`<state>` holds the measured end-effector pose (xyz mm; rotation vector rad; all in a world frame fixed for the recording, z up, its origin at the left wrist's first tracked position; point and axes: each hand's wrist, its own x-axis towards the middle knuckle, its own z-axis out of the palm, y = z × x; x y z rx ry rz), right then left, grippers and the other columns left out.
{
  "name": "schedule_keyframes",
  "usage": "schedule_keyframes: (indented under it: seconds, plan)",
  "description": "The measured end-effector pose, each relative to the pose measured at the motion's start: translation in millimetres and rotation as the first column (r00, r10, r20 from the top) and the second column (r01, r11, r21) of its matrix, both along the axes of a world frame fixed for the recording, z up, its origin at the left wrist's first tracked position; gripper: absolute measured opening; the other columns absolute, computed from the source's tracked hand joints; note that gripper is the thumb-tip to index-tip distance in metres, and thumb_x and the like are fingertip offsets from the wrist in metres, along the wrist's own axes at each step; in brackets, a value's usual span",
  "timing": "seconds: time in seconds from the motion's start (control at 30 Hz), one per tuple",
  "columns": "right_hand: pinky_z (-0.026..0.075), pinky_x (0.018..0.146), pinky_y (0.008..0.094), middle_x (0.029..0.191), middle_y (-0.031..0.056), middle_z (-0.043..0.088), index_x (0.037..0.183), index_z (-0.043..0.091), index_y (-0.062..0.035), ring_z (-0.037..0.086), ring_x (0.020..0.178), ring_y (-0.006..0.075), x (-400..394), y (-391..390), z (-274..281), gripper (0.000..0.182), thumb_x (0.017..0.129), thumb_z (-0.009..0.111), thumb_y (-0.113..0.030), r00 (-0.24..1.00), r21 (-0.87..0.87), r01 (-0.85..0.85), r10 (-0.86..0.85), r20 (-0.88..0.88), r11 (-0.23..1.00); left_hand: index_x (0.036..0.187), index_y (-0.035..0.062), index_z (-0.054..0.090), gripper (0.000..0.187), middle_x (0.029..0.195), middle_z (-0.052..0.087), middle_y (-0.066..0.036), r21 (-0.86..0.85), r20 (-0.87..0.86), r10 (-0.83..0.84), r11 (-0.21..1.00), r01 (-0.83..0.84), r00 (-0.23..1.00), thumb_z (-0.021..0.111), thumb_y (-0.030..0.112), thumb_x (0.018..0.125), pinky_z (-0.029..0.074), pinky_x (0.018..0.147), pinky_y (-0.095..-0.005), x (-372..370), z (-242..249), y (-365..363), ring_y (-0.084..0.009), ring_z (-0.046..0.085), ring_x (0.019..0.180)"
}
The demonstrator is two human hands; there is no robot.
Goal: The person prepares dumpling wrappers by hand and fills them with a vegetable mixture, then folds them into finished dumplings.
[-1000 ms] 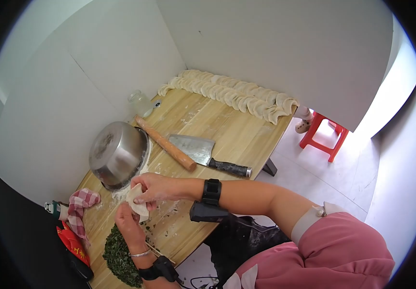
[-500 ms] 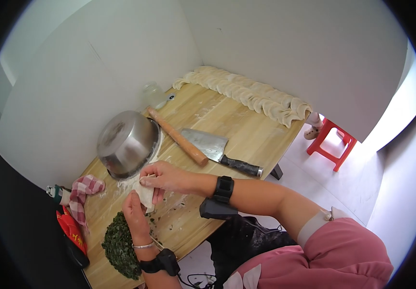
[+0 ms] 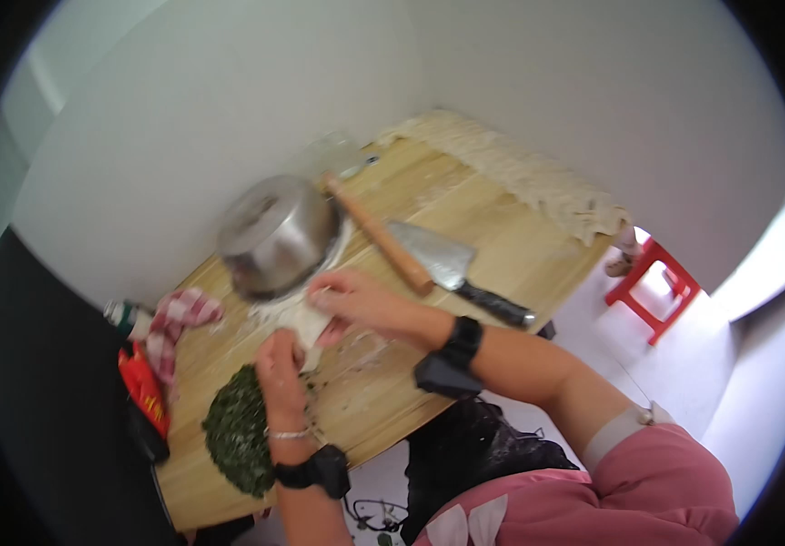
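A thin white dumpling wrapper (image 3: 307, 324) is stretched between my two hands over the table. My left hand (image 3: 281, 362) pinches its near edge, just above a heap of chopped greens (image 3: 240, 434). The far edge is gripped by my right hand (image 3: 349, 300), with the thumb on top. Behind the hands an upturned steel bowl (image 3: 276, 232) rests on the table. Rows of folded dumplings (image 3: 520, 168) lie along the table's far edge, blurred by motion. Whether any filling sits in the wrapper cannot be made out.
A rolling pin (image 3: 382, 235) lies against a cleaver (image 3: 452, 264), right of the bowl. At the back stands a glass jar (image 3: 338, 153). A checkered cloth (image 3: 179, 323) and a red packet (image 3: 143, 387) are at the left. A red stool (image 3: 656, 296) stands beyond the table (image 3: 383, 391).
The whole view has shifted, so the table and its things appear farther right and slightly higher. Both hands still hold the wrapper, which now looks more spread out.
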<state>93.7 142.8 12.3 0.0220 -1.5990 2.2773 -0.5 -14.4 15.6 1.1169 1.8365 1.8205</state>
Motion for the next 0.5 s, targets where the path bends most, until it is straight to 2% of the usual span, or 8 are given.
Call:
schedule_keyframes:
  seconds: [0.03, 0.07, 0.1, 0.17, 0.2, 0.27, 0.5]
  plan:
    - [0.056, 0.059, 0.0252, 0.084, 0.0083, 0.062, 0.105, 0.053, -0.0019, 0.067, 0.068, 0.0184, 2.3, 0.7, 6.3, 0.025, 0.095, 0.052, -0.025, 0.999, 0.007, 0.016, -0.017, 0.043, 1.000, 0.064, 0.0111, 0.041, 0.043, 0.058, 0.033, 0.005, 0.042, -0.071, -0.034, 0.998, 0.037, 0.997, 0.036, 0.034, 0.100, 0.020, 0.047, -0.0233, -7.8, -6.5, 1.2, -0.0053, 0.028, 0.050]
    - [0.056, 0.059, 0.0256, 0.084, 0.0083, 0.062, 0.104, 0.053, -0.0020, 0.068, 0.068, 0.0187, 0.7, 0.8, 5.2, 0.024, 0.095, 0.053, -0.025, 0.999, -0.025, 0.021, -0.020, 0.045, 0.999, 0.066, 0.0102, 0.043, 0.044, 0.058, 0.035, 0.004, 0.019, -0.072, -0.052, 0.998, 0.053, 0.996, 0.034, 0.034, 0.101, 0.021, 0.047, -0.0229, -6.8, -3.7, 0.8, -0.0055, 0.029, 0.050]
    - [0.056, 0.058, 0.0252, 0.084, 0.0076, 0.062, 0.101, 0.053, -0.0034, 0.068, 0.069, 0.0192, -0.6, 0.8, 4.2, 0.022, 0.095, 0.053, -0.025, 0.998, -0.066, 0.021, -0.018, 0.053, 0.998, 0.068, 0.0093, 0.046, 0.041, 0.059, 0.037, 0.005, -0.023, -0.090, -0.045, 0.999, 0.043, 0.995, 0.037, 0.033, 0.101, 0.023, 0.048, -0.0219, -1.5, 1.9, -0.3, -0.0049, 0.031, 0.052]
    - [0.056, 0.058, 0.0243, 0.083, 0.0070, 0.062, 0.098, 0.053, -0.0041, 0.069, 0.071, 0.0196, -0.9, 0.9, 4.1, 0.020, 0.096, 0.053, -0.024, 0.999, -0.067, 0.020, -0.016, 0.049, 0.998, 0.068, 0.0050, 0.046, 0.034, 0.061, 0.041, 0.004, -0.031, 0.020, -0.060, 0.998, 0.060, 0.998, 0.046, 0.023, 0.098, 0.027, 0.051, -0.0219, 0.1, 1.0, 2.7, -0.0048, 0.035, 0.056]
    - [0.056, 0.058, 0.0243, 0.083, 0.0070, 0.062, 0.098, 0.053, -0.0041, 0.069, 0.071, 0.0196, -0.8, 0.7, 4.8, 0.020, 0.096, 0.053, -0.024, 0.999, -0.068, 0.005, -0.001, 0.050, 0.998, 0.068, 0.0050, 0.046, 0.034, 0.061, 0.041, 0.004, -0.032, 0.020, -0.045, 0.998, 0.045, 0.999, 0.046, 0.023, 0.098, 0.027, 0.051, -0.0219, 0.2, 1.1, 3.3, -0.0048, 0.035, 0.056]
    - [0.056, 0.058, 0.0235, 0.082, 0.0062, 0.061, 0.097, 0.052, -0.0044, 0.069, 0.071, 0.0195, 0.4, 0.1, 6.4, 0.020, 0.095, 0.053, -0.024, 0.998, -0.037, 0.022, -0.020, 0.056, 0.999, 0.073, 0.0078, 0.048, 0.029, 0.063, 0.038, 0.007, -0.015, -0.012, -0.105, 0.994, 0.105, 0.994, 0.048, 0.022, 0.098, 0.024, 0.050, -0.0201, 0.2, 0.8, 4.0, -0.0027, 0.031, 0.056]
    - [0.055, 0.058, 0.0228, 0.085, 0.0066, 0.061, 0.097, 0.052, -0.0041, 0.069, 0.071, 0.0191, -0.9, 0.3, 3.7, 0.019, 0.095, 0.053, -0.023, 0.998, 0.010, 0.027, -0.027, 0.060, 1.000, 0.073, 0.0071, 0.048, 0.027, 0.063, 0.038, 0.008, -0.011, -0.152, -0.066, 0.998, 0.065, 0.986, 0.049, 0.020, 0.097, 0.024, 0.050, -0.0197, -6.1, -6.7, 3.6, -0.0019, 0.031, 0.056]
